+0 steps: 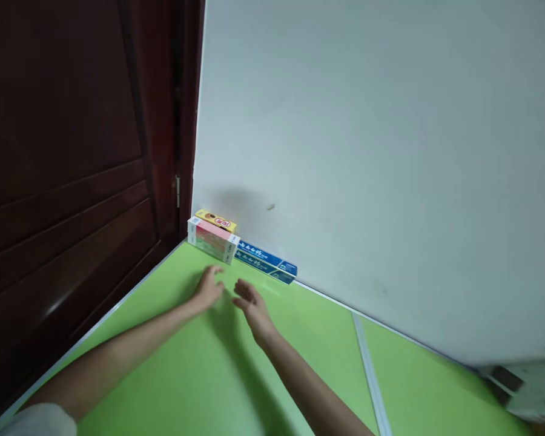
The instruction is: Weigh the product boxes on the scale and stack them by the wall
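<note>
My left hand (210,287) hovers over the green surface with its fingers curved and apart, nothing in it. To its right, my right hand (251,306) is also free, palm turned inward, thumb held off from the fingers. Just beyond both hands lies a pink, green and white box (212,241), closest to my left hand and apart from it. Behind that box, against the wall, a yellow box (215,221) shows only in part. A long blue toothpaste box (266,262) with white lettering lies along the wall at the right end of the pink box.
A dark red-brown wooden door (63,151) borders the left side. The pale wall (367,163) rises behind the boxes. A light strip (371,375) divides the green surface (172,387) on the right. A blurred patterned object (533,384) is at the far right.
</note>
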Tool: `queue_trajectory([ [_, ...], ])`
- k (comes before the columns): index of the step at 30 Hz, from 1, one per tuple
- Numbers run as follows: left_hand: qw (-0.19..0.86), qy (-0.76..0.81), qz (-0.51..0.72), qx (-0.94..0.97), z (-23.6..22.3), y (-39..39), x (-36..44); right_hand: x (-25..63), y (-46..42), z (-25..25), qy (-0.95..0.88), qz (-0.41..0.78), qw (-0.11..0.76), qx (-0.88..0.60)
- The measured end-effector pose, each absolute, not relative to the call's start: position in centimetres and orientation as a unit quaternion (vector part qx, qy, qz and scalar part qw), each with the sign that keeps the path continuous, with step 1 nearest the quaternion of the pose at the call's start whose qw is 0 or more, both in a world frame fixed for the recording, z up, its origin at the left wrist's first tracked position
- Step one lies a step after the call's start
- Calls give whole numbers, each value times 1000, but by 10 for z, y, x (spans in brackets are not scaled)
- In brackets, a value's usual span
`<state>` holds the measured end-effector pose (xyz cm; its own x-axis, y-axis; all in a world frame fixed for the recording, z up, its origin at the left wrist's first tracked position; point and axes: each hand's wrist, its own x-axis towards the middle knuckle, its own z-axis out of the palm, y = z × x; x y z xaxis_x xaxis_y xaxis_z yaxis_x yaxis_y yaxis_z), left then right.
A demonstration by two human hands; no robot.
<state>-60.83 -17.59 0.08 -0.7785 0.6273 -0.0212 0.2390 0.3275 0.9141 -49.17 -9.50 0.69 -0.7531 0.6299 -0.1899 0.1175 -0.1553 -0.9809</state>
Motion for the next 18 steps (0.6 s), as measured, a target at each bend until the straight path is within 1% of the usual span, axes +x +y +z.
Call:
queue_trajectory([
  [2,102,805,551,196,3,-165,-655,-529,-84,2,-615,684,219,-325],
  [4,49,803,575,147,10,-157,-697,-562,-70,0,-611,674,244,-336],
  [6,37,797,590,124,17,-150,-729,-586,-60,0,-611,668,256,-339],
  [9,62,785,604,120,26,-144,-747,-603,-53,4,-617,669,255,-327],
  [13,95,771,611,151,37,-152,-721,-582,-53,18,-625,673,255,-301],
  [15,119,765,608,176,44,-164,-690,-551,-55,28,-625,674,258,-298],
  [18,163,737,611,239,52,-192,-622,-479,-65,45,-635,668,269,-280],
])
